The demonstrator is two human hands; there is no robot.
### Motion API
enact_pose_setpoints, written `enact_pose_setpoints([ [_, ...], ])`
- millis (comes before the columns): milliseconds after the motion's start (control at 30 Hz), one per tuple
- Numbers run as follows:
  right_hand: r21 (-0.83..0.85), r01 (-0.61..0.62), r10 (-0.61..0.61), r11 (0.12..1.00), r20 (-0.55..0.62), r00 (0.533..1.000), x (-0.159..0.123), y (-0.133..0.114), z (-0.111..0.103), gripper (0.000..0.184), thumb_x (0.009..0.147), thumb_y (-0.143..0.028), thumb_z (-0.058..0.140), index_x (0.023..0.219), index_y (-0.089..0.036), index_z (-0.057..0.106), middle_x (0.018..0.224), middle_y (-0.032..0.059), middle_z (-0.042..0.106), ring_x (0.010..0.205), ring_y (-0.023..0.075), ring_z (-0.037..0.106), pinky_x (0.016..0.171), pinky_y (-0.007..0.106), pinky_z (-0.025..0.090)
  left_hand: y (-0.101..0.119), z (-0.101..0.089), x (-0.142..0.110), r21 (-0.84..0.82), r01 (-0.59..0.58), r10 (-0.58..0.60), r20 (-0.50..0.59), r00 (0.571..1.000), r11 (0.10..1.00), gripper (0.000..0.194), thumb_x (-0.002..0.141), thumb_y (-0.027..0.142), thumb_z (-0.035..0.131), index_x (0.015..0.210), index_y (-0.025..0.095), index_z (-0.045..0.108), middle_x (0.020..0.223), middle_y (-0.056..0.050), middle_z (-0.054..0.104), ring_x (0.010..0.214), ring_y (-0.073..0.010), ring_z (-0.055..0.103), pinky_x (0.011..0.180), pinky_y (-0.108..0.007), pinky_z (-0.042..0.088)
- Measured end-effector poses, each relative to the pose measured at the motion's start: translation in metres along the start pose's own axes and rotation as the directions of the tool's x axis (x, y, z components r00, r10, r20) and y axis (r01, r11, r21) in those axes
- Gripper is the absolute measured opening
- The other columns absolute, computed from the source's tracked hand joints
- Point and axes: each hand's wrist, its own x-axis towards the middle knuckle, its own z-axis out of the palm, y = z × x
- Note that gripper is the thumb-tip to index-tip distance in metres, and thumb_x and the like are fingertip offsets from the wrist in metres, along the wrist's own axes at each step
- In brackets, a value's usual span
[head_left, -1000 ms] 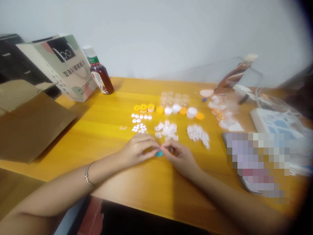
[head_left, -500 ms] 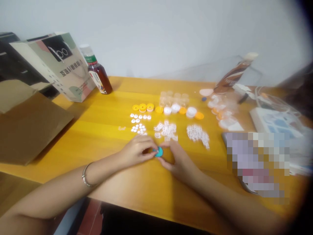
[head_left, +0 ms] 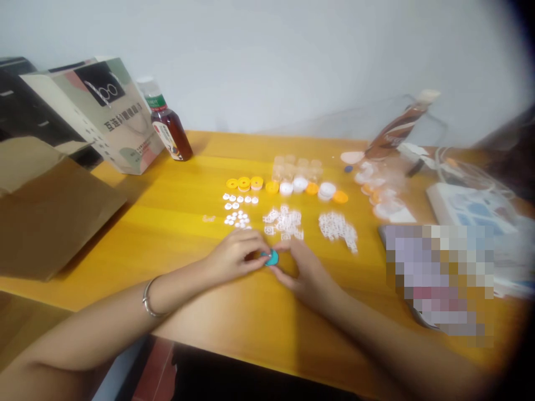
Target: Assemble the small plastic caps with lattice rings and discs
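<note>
A small teal round disc (head_left: 273,258), like a cap, is held between my two hands above the near part of the table. My left hand (head_left: 236,255) is closed, thumb and fingertips pinching the disc's left side and covering part of it. From the right, my right hand (head_left: 311,273) grips its edge between thumb and index finger. Just beyond my hands lie several small white round pieces (head_left: 236,219), a heap of flat white cut-out pieces (head_left: 284,220) and another white heap (head_left: 337,231).
Behind the heaps runs a row of yellow discs (head_left: 244,183) and white discs (head_left: 326,191), with clear cups (head_left: 296,167) farther back. A cardboard box (head_left: 58,217), paper bag (head_left: 117,122) and dark bottle (head_left: 173,133) stand left. A brown bottle (head_left: 397,128) and blurred-out flat object (head_left: 438,278) are right.
My right fingers have opened from a pinch on top of the disc to a wider grip around its edge, showing more of its teal face. My left hand has barely moved.
</note>
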Motion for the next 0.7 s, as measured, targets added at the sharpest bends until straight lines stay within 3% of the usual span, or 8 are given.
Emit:
enact_pose_setpoints([
  [400, -0.007, 0.009, -0.009, 1.000, -0.021, 1.000, -0.0001, 0.0018, 0.0006, 0.022, 0.076, -0.015, 0.055, 0.096, -0.021, 0.050, 0.086, 0.0054, 0.060, 0.083, 0.0205, 0.059, 0.072, 0.036, 0.050, -0.0022, 0.0006, -0.0002, -0.004, -0.020, 0.020, -0.019, 1.000, 1.000, 0.015, 0.083, 0.026, 0.054, 0.088, 0.015, 0.063, 0.078, -0.005, 0.060, 0.072, -0.0121, 0.054, 0.066, -0.026, 0.045],
  [700, -0.012, -0.018, 0.018, 1.000, -0.031, 0.999, 0.0011, 0.0074, -0.0049, 0.019, 0.077, -0.018, 0.059, 0.094, -0.020, 0.053, 0.088, 0.0053, 0.064, 0.085, 0.0197, 0.062, 0.073, 0.035, 0.051, -0.0011, -0.0077, -0.0056, 0.023, -0.022, 0.021, 0.042, 0.999, 0.999, 0.022, 0.085, 0.024, 0.052, 0.104, 0.017, 0.061, 0.096, -0.007, 0.066, 0.086, -0.0143, 0.060, 0.077, -0.030, 0.049],
])
